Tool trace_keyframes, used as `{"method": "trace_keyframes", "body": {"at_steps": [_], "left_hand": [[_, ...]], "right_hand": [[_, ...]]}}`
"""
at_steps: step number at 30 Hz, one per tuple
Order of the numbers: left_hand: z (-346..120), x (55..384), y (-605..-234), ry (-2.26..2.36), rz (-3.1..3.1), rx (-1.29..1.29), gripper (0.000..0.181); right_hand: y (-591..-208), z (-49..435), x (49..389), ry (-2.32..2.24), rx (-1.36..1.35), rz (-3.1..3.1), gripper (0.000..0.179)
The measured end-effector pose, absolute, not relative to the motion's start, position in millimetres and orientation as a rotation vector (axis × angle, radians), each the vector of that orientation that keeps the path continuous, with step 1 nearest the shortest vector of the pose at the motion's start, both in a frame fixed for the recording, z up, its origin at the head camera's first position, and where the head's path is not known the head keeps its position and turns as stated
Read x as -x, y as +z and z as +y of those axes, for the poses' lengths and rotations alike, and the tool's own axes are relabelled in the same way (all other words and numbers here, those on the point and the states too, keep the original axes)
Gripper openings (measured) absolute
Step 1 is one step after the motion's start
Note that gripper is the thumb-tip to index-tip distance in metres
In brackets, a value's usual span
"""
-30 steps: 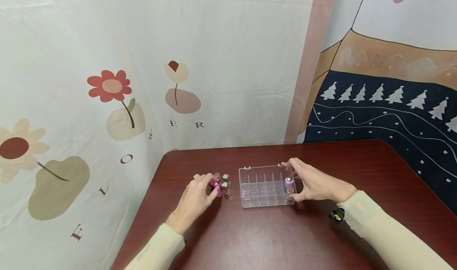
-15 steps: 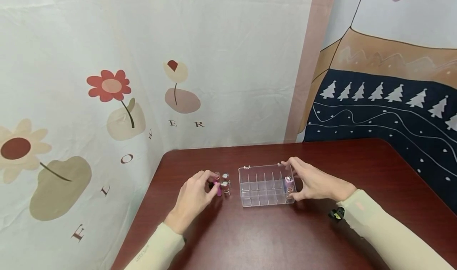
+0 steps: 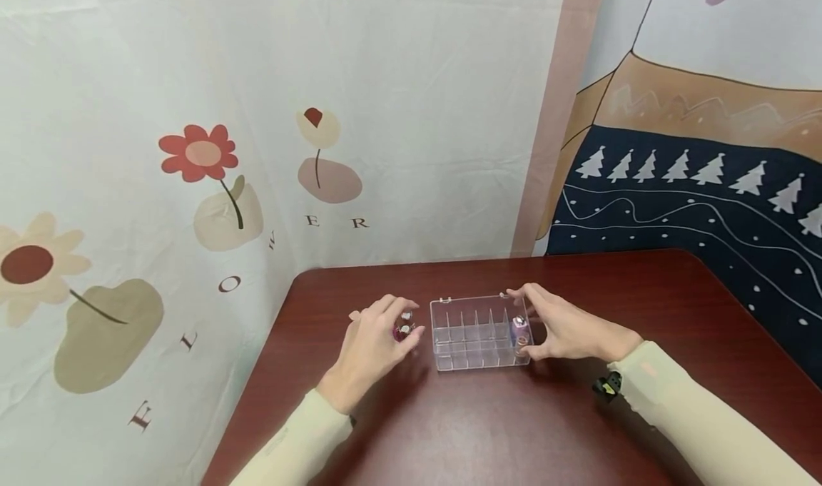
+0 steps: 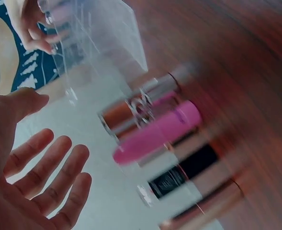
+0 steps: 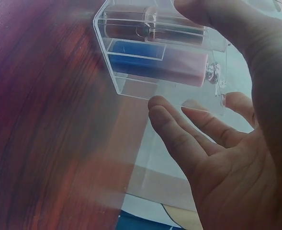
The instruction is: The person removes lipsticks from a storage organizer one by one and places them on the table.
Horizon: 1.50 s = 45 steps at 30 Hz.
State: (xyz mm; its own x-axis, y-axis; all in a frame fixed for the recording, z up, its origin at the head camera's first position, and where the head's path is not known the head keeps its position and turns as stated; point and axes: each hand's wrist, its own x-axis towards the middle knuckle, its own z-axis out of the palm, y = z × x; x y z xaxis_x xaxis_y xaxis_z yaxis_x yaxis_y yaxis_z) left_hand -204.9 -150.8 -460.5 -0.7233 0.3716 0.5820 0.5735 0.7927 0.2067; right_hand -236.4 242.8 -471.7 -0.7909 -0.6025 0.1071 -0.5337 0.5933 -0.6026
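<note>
My left hand (image 3: 372, 340) hovers over a small upright group of lip gloss tubes (image 3: 405, 328), partly hiding them. In the left wrist view its fingers are spread and hold nothing. Beside them stand a bright pink tube (image 4: 157, 132), a black-capped tube (image 4: 184, 170), a rose-gold tube (image 4: 205, 206) and clear-topped tubes with brown inside (image 4: 119, 117). My right hand (image 3: 565, 325) grips the right end of a clear compartment box (image 3: 475, 336), thumb at the front corner, fingers at the back. Inside that end stand a blue-and-pink tube (image 5: 169, 64) and a brownish tube (image 5: 126, 28).
The dark red-brown table (image 3: 501, 429) carries the box and tubes. Behind it hang a pale flower-print cloth (image 3: 417, 150) and, at the right, a dark blue cloth with white trees (image 3: 693, 200). Dividers split the box into several compartments.
My left hand has shifted right over the tubes, and its thumb and fingers have spread; it was close around the pink tube earlier. The right hand and box have stayed put.
</note>
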Motion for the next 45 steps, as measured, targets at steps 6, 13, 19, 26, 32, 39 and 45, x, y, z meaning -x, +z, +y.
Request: {"method": "trace_keyframes", "body": {"at_steps": [6,13,19,26,32,39,45], "left_hand": [[-122.3,209.2,-457.1,-0.519,-2.455,0.836,0.041],[-92.5,214.3,-454.7,-0.526,-2.519,0.953,0.048],[-70.6,218.2,-452.1,-0.482,-2.581,1.031,0.054],[-42.2,222.0,-449.9,-0.48,-2.644,1.068,0.06],[-19.7,224.8,-454.6,-0.53,-2.688,1.033,0.057],[0.5,227.8,-461.6,-0.619,-2.711,0.952,0.048],[10.1,229.8,-465.3,-0.652,-2.703,0.932,0.035]], "right_hand": [[-472.4,246.8,238.5,-0.965,0.958,2.697,0.095],[-470.9,253.8,237.9,-1.026,0.987,2.628,0.106],[-473.3,255.9,237.5,-1.052,0.958,2.612,0.108],[-474.2,257.4,238.4,-1.074,0.979,2.622,0.101],[-474.5,256.5,240.2,-1.063,1.001,2.638,0.099],[-475.1,253.0,241.3,-1.015,1.026,2.664,0.097],[-475.3,249.8,242.5,-0.994,1.061,2.685,0.095]]}}
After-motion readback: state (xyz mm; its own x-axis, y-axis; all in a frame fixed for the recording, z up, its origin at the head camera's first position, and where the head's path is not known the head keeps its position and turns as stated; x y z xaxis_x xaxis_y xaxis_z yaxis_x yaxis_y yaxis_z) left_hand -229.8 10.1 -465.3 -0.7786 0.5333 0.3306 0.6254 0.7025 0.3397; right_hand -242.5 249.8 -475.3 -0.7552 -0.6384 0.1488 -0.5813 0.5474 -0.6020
